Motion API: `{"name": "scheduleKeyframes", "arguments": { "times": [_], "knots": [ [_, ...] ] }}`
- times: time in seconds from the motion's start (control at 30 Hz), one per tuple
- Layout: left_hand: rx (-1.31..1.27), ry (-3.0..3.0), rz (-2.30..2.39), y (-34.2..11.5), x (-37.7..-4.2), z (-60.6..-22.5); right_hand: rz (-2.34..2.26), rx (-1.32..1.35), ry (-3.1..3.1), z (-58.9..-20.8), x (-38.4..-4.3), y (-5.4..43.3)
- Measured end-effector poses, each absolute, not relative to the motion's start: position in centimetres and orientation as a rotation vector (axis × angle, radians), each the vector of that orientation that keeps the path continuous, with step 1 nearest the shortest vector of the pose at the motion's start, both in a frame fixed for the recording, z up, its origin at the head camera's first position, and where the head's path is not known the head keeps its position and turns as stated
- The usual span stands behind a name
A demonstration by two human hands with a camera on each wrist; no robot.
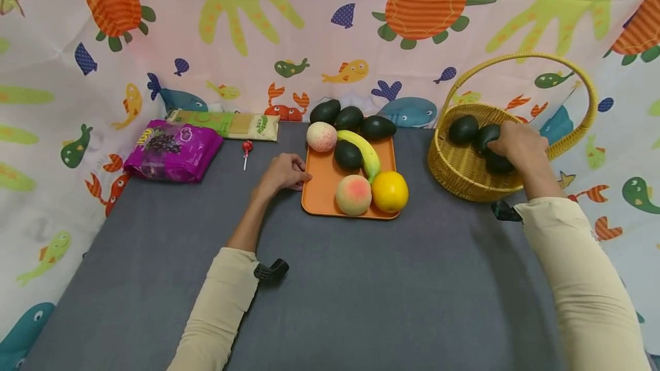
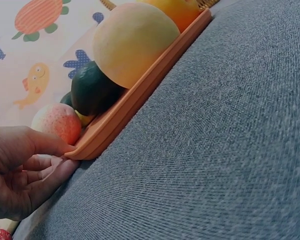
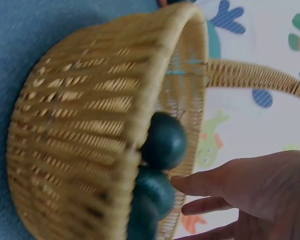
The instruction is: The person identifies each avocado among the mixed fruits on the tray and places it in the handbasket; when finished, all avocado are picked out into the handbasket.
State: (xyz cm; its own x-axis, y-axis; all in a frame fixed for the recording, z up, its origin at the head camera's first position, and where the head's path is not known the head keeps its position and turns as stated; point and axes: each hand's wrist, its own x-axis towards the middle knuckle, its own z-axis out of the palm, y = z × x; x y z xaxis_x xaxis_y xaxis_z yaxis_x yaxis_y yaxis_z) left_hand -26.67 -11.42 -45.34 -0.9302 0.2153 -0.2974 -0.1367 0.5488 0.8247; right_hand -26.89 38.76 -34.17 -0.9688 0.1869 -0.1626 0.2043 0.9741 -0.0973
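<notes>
My left hand (image 1: 285, 174) pinches the left rim of an orange tray (image 1: 321, 179) between thumb and fingers, plainly seen in the left wrist view. On the tray are several dark green avocados (image 1: 348, 155), a banana (image 1: 367, 152), a speckled pinkish fruit (image 1: 322, 137), a peach (image 1: 353, 194) and an orange (image 1: 389, 192). At the right, my right hand (image 1: 522, 145) reaches into a yellow wicker basket (image 1: 456, 179) that holds dark avocados (image 1: 463, 129). The right wrist view shows its thumb tip at one avocado (image 3: 155, 190), the fingers extended and not wrapped round it.
Left of the tray lie a purple package (image 1: 175, 150), a long green and tan packet (image 1: 232, 123) and a red lollipop (image 1: 247, 146). The basket's tall handle (image 1: 521, 56) arches above my right hand. A patterned cloth (image 1: 330, 33) hangs behind the grey table (image 1: 387, 291).
</notes>
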Motion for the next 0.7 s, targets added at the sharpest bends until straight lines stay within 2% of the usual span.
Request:
{"name": "scheduleKeyframes", "arguments": {
  "times": [0.37, 0.7],
  "knots": [
    [0.062, 2.427, 1.327, -11.2, -26.6, -45.3, -0.119, 0.193, 3.069, -31.7, -26.4, 33.1],
    [0.059, 2.431, 1.314, -11.2, -26.6, -45.5, -0.158, -0.07, 2.918, -29.4, -26.4, 25.8]
  ]
}}
